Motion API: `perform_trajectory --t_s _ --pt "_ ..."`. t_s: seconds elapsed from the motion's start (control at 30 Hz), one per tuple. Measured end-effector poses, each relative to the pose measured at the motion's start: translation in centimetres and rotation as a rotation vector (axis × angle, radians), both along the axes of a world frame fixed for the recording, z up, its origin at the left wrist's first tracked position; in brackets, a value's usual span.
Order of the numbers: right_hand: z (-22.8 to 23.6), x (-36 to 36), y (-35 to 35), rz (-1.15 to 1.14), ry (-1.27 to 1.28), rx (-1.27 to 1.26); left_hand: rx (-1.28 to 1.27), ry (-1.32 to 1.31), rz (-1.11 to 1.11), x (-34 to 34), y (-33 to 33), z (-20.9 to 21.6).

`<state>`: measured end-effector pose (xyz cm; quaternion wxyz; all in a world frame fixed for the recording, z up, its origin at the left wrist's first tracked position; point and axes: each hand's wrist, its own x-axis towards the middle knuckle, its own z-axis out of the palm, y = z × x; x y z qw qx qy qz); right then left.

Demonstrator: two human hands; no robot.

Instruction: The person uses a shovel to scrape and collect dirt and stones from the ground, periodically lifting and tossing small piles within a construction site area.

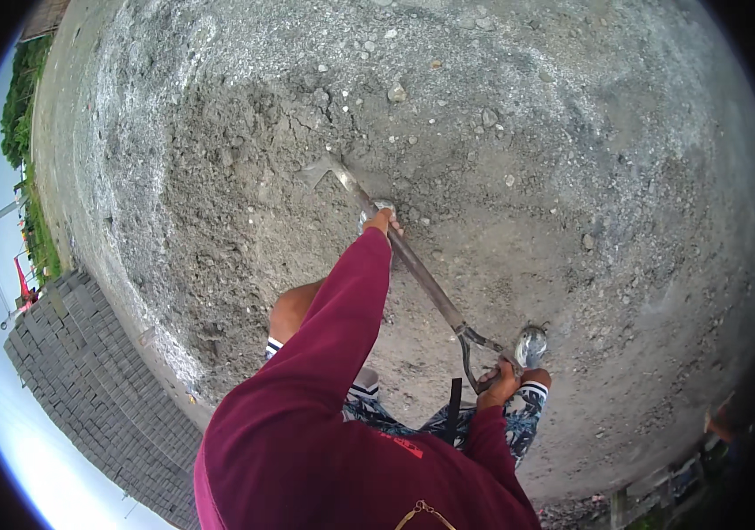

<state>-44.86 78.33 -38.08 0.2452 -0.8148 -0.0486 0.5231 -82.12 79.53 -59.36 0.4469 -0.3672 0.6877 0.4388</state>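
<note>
A shovel (430, 287) slants across the view, from its D-shaped grip near my right knee to its metal blade at the upper left. My left hand (382, 221) is closed around the lower part of the shaft. At the other end, my right hand (498, 386) is wrapped round the grip. The blade meets loose grey soil (245, 177), and part of it seems hidden in the dirt. One shoe (531, 346) shows beside the grip; another is partly hidden behind my left hand.
Rough grey ground with small stones (397, 92) spreads all around. On the left stands a big stack of grey blocks (104, 389), with green plants (20, 106) farther off. Boards or debris (660, 490) lie at the lower right rim.
</note>
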Motion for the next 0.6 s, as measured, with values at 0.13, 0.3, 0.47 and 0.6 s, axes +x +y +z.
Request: perform_trajectory --t_s 0.13,0.3,0.47,0.6 --pt "1.7 -0.3 -1.2 -0.011 0.016 -0.009 0.033 -0.022 0.031 -1.0 -0.6 1.0" --pt "4.7 0.2 -1.6 0.114 0.092 0.159 0.118 -0.025 0.014 -1.3 0.1 6.7" --pt "9.5 -1.3 -0.4 0.126 0.211 0.151 0.138 0.120 0.018 -5.4 0.8 15.6" --pt "11.6 1.4 0.2 0.068 0.356 0.111 0.111 0.217 -0.016 -5.0 2.4 23.2"
